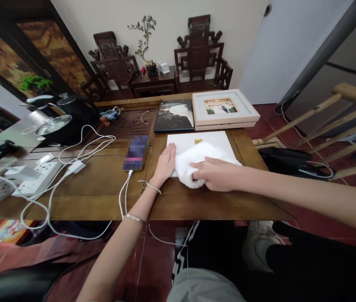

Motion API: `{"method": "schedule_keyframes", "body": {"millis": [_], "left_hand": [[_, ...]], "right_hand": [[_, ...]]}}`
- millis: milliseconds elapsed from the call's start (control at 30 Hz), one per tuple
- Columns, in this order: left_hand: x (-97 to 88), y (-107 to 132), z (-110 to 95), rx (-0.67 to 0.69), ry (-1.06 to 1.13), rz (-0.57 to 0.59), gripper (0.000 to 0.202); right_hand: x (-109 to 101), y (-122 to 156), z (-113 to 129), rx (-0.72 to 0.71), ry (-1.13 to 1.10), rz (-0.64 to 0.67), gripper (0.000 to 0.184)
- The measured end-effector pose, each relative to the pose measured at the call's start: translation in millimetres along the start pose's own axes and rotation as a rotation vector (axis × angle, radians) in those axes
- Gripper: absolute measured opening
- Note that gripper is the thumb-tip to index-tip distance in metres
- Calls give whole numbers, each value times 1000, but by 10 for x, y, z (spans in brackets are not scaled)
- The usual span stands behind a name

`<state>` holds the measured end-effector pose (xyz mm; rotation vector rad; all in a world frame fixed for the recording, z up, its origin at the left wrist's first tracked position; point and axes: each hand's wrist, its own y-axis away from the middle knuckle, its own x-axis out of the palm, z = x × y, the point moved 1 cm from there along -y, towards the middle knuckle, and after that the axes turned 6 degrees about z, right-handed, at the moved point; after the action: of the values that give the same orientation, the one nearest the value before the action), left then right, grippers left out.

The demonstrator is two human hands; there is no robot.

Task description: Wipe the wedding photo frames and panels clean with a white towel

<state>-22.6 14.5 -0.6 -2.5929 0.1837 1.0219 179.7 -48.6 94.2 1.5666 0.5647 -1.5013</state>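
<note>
A white fluffy cloth (196, 161) lies bunched on a white flat panel (196, 140) on the wooden table (108, 184). My right hand (218, 174) presses down on the cloth, its fingers curled over the near part. Flat beside it, my left hand (165, 163) rests with fingers stretched out, touching the panel's left edge and the cloth. A small tan mark (198, 141) shows on the panel behind the cloth.
A phone (136, 153) on a white cable lies left of my hand. Behind the panel sit a dark photo print (174, 115) and a white framed photo (223, 108). A power strip (36, 174), cables and kettles (71, 113) fill the left side.
</note>
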Motion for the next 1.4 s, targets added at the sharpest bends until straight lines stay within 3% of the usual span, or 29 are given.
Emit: {"method": "schedule_keyframes", "body": {"millis": [167, 333, 533, 667, 800, 1000, 1233, 1400], "left_hand": [[9, -4, 20, 25, -28, -7, 49], [16, -9, 46, 41, -29, -10, 49], [-33, -1, -21, 88, -39, -9, 44], [-39, -3, -15, 79, -60, -19, 44], [-10, -8, 31, 66, -65, -21, 43], [16, -8, 74, 62, -55, -24, 42], [27, -7, 86, 71, -52, -34, 42], [29, -9, 81, 65, -61, -28, 42]], "right_hand": [[-122, -141, -267, 72, -41, -32, 40], [-259, -481, -546, 194, -78, -94, 39], [-511, -914, -646, 161, -149, -155, 27], [-587, -1019, -704, 151, -160, -154, 25], [-599, -902, -793, 162, -204, -135, 23], [-554, -471, -1004, 244, -294, -103, 15], [-359, 58, -1341, 380, -299, -114, 16], [-159, 301, -1343, 412, -213, -145, 13]]}}
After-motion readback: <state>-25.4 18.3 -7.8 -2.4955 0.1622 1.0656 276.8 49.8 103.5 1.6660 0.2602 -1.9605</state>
